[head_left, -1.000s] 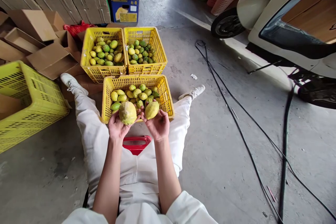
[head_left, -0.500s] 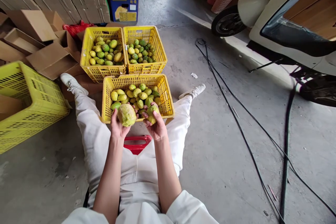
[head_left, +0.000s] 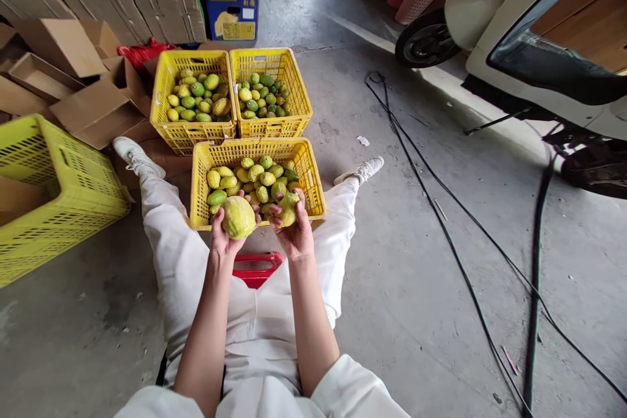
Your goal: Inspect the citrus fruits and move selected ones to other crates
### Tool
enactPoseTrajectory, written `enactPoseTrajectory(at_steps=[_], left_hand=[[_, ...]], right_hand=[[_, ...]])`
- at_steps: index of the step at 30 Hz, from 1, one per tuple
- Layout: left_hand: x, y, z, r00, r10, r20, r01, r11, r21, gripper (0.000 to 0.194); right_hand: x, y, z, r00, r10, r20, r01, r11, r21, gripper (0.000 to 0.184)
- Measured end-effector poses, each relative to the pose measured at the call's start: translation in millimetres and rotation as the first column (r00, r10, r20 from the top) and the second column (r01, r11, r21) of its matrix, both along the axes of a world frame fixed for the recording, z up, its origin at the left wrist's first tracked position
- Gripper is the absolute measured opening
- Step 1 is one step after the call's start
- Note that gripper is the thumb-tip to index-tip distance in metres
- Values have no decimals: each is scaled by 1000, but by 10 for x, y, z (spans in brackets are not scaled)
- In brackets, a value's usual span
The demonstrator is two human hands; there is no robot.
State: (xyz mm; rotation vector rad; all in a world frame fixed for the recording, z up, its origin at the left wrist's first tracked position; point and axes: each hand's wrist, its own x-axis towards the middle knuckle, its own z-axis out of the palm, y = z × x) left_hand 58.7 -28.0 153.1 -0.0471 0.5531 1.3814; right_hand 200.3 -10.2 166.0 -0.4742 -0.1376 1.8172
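Note:
My left hand [head_left: 221, 240] is wrapped under a large yellow-green fruit [head_left: 238, 217], held just over the near rim of the closest yellow crate [head_left: 198, 192]. My right hand [head_left: 295, 234] grips a smaller green-yellow fruit [head_left: 287, 208] beside it, fingers curled round it. The near crate sits between my outstretched legs and holds several green and yellow fruits. Two more yellow crates [head_left: 163, 101] [head_left: 298, 93] of the same fruit stand side by side behind it.
A tipped yellow crate [head_left: 59, 189] lies at the left by open cardboard boxes [head_left: 85, 104]. A red stool [head_left: 255, 268] shows under me. Black cables [head_left: 441, 209] run across the concrete floor on the right, near a white scooter [head_left: 529, 46]. Plastic baskets [head_left: 416, 0] stand at the back.
Both hands have turned their fruits a little. The right hand's fruit has rolled deeper into its fingers and sits slightly higher over the crate rim.

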Motion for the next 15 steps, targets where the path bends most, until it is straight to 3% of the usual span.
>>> enactPoseTrajectory(at_steps=[2, 4, 8, 12, 15], left_hand=[[4, 11, 49, 1000, -22, -1, 22, 997, -77, 37], [-12, 18, 97, 999, -46, 17, 48, 993, -111, 41], [-80, 18, 139, 997, -42, 63, 47, 995, -82, 49], [-86, 14, 111, 999, -18, 36, 22, 992, -120, 45], [-43, 18, 76, 998, 11, 56, -7, 998, -70, 53]], right_hand=[[-8, 6, -6, 999, 3, 39, -3, 1000, 2, 28], [-14, 13, -1, 996, -11, 85, 11, 1000, 2, 27], [-9, 31, 32, 991, -24, 134, 30, 999, -44, 24], [16, 32, 56, 992, -26, 121, 34, 997, -68, 33], [24, 12, 50, 992, -59, 113, 65, 997, -47, 30]])
